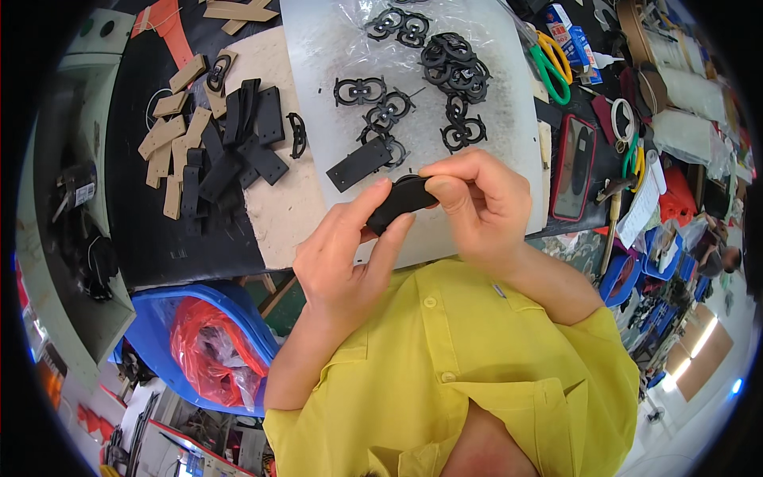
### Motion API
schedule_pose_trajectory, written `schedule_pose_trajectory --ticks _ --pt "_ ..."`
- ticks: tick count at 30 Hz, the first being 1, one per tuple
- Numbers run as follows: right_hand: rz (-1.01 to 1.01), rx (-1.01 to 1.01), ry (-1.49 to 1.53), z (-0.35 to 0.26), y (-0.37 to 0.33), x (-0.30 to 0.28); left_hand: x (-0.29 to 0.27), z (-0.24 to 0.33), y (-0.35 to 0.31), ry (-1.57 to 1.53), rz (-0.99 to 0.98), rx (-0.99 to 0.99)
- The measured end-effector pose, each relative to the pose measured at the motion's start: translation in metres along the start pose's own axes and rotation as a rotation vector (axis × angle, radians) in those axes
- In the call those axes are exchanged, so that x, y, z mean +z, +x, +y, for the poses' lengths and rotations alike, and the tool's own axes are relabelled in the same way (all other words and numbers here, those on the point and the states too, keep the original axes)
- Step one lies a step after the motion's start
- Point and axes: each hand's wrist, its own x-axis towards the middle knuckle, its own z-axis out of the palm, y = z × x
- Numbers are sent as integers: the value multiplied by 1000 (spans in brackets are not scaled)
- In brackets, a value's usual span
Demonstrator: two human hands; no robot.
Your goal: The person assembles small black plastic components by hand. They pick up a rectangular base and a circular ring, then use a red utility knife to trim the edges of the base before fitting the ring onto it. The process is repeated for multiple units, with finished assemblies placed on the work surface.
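Observation:
Between my two hands, above the near edge of the pale work sheet (318, 36), is a dark black strip (399, 202), slightly bent. Its left part is pinched by the thumb and fingers of my left hand (334, 246). At its right end, the thumb and forefinger of my right hand (489, 208) press together on it. Just beyond lies a flat black strip with small holes (358, 164), partly over black oval plastic frames (388, 114). More such frames form a heap (455, 67) farther back.
At left are piles of black strips (246, 147) and tan strips (163, 143), with one black frame (296, 135) beside them. Green-handled scissors (550, 75) and a red-edged phone (574, 167) lie at right. Below left stands a blue bin (163, 334) holding red plastic bags.

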Motion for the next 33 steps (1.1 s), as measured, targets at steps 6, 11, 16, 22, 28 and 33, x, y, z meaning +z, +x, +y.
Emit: schedule_pose_trajectory --ticks 6,11,16,22,28,33 --pt "148 -96 -16 7 -7 13 10 0 -4 -176 57 -181" --pt "56 60 76 7 3 11 4 3 4 -328 14 -326" --pt "-174 -76 -27 3 11 -4 -21 4 19 -505 -216 -574" --pt "-330 591 476 -9 18 -12 -22 1 25 -705 -236 -639" --pt "-491 555 389 -10 22 -25 -22 1 27 -694 -220 -681" --pt "-511 550 439 -6 22 -23 -21 -3 22 -737 -212 -652"
